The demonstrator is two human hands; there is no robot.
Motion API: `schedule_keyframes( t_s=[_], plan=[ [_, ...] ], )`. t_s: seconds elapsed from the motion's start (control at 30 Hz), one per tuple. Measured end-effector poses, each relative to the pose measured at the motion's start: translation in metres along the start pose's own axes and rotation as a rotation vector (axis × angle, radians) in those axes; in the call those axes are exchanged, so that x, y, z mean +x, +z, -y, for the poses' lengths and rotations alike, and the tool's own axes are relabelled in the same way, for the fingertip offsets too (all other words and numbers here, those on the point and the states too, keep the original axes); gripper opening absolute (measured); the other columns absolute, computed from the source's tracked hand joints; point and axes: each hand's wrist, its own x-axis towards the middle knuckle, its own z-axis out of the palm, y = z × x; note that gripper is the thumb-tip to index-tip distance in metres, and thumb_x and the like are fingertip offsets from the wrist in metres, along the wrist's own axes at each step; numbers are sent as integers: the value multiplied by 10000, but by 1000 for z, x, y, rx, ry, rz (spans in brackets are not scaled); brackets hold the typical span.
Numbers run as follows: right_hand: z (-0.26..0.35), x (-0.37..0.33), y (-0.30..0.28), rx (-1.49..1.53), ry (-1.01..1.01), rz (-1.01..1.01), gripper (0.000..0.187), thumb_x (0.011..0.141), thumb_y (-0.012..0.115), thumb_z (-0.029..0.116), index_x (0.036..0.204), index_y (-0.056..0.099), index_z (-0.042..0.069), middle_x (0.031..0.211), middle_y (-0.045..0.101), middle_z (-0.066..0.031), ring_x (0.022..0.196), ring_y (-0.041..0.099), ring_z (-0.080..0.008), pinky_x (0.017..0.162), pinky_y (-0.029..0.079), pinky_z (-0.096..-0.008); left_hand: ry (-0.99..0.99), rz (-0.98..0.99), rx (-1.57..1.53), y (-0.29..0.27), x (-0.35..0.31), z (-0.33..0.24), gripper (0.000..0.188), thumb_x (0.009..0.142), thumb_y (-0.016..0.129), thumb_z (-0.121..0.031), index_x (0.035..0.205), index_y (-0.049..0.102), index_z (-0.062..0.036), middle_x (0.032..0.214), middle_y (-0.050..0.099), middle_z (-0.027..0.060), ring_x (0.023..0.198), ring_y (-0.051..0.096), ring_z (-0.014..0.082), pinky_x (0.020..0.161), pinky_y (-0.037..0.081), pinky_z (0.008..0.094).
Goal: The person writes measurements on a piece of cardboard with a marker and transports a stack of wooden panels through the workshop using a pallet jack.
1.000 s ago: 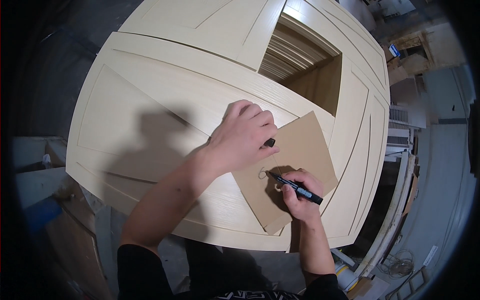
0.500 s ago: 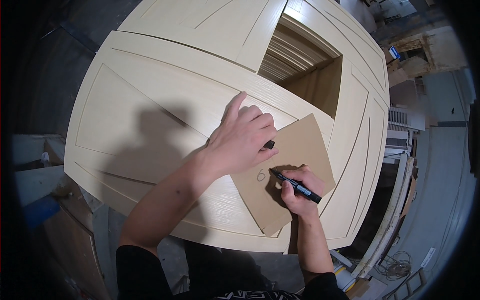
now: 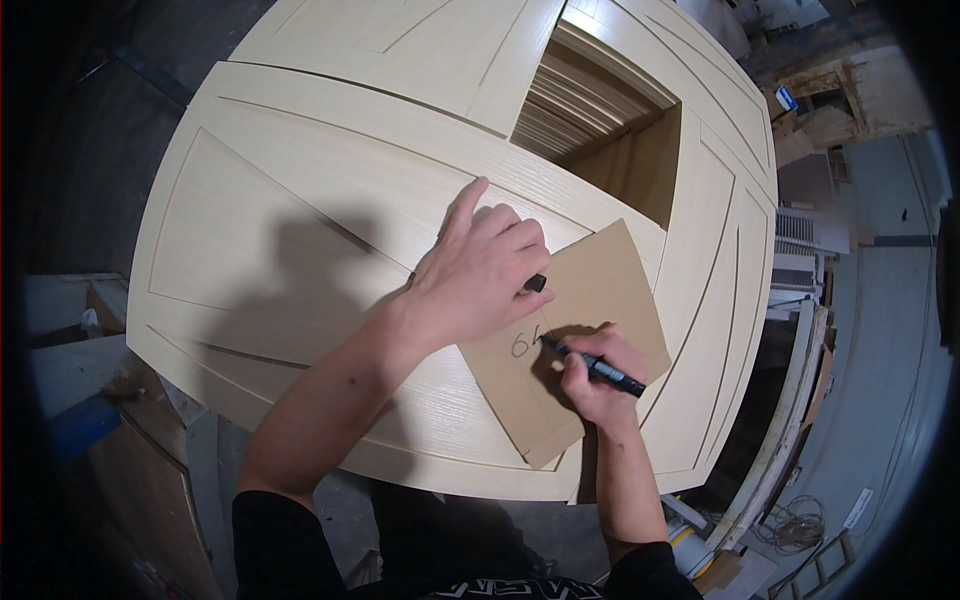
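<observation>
A flat piece of brown cardboard [image 3: 610, 270] lies at a slant on cream panelled doors [image 3: 290, 170]. In my right hand [image 3: 603, 375] is a black marker [image 3: 612, 374], its tip touching the cardboard beside dark handwritten strokes [image 3: 522, 345]. My left hand [image 3: 485, 265] rests across the cardboard's left edge, index finger stretched toward the door panel. A black marker cap [image 3: 535, 284] pokes out between its thumb and curled fingers.
Beyond the cardboard, a rectangular gap [image 3: 600, 110] between the doors shows a stack of panel edges inside. A coil of cable [image 3: 797, 525] lies on the floor at right. Boards [image 3: 150, 440] lean at lower left.
My right hand has drawn more strokes to the right of the first mark. The left hand stays nearly in place, still with the cap. The view has shifted slightly.
</observation>
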Motion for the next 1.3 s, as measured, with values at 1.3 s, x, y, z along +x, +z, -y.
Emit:
schedule_keyframes(
  t_s=[1.3],
  plan=[
    [-4,8,-3,-21,231,-162,37,739,691,44,776,691,40,714,676,-76,613,611,-155,595,486,-268,1,-27,2,1,-1,0,259,823,725,-336,874,598,-115,943,539,11,1030,512,223,1179,157,564]
  ],
)
